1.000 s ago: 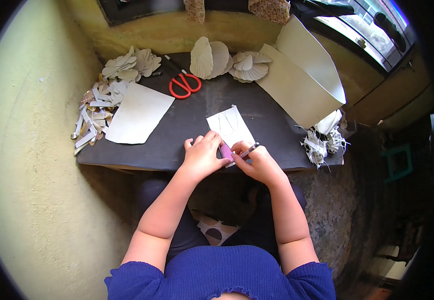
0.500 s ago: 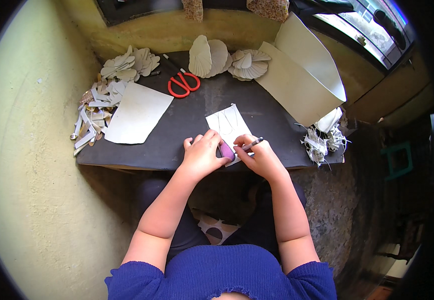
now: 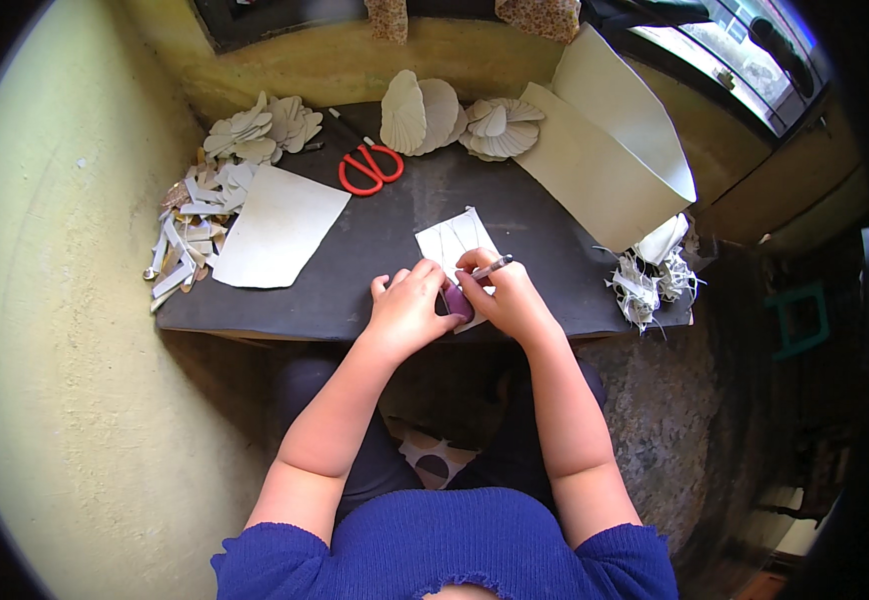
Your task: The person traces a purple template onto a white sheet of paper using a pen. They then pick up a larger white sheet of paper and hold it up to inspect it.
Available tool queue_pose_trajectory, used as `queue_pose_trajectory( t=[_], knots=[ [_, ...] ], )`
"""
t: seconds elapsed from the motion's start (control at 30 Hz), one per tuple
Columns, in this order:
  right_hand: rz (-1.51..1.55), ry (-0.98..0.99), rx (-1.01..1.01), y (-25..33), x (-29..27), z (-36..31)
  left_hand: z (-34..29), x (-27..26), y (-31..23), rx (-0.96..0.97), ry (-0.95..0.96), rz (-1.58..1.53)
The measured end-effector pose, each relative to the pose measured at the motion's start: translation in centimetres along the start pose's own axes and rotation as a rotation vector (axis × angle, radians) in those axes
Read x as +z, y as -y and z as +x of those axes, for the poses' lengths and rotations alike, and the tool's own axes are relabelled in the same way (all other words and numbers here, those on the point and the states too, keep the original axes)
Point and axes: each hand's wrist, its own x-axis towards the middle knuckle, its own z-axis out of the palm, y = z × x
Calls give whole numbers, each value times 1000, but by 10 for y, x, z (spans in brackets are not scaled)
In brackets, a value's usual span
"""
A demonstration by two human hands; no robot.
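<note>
A small white sheet (image 3: 439, 243) with drawn curved lines lies near the front edge of the dark table. On its lower part rests a purple rounded flat piece (image 3: 461, 305), partly hidden by both hands. My left hand (image 3: 405, 312) presses it down, thumb at its near end and fingers curled at its far left side. A pen (image 3: 495, 267) is held in my right hand (image 3: 515, 300), tilted with its back end to the upper right. The pen's tip is hidden behind my fingers, close along the right edge of the purple piece.
Red-handled scissors (image 3: 372, 170) lie farther back. To the left are a larger white sheet (image 3: 280, 230), a heap of offcuts (image 3: 190, 240) and stacked rounded cutouts (image 3: 255, 130). Fanned cutouts (image 3: 420, 115) stand behind. A big bent sheet (image 3: 595, 170) and shredded scraps (image 3: 645, 285) sit right.
My right hand with the pen has moved a little up and left along the purple piece, now covering more of it. My left hand stays in place.
</note>
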Motion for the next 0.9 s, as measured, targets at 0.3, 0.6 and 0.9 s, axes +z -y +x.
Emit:
queue_pose_trajectory(
  t=[0.3,0.6,0.9],
  knots=[
    [46,-37,-28,-2,12,12,0,7,5,24,-43,-15],
    [-30,-18,-5,3,6,4,0,6,6,21,-24,-29],
    [-112,4,-51,11,-8,-18,0,10,5,20,-63,-25]
  ],
)
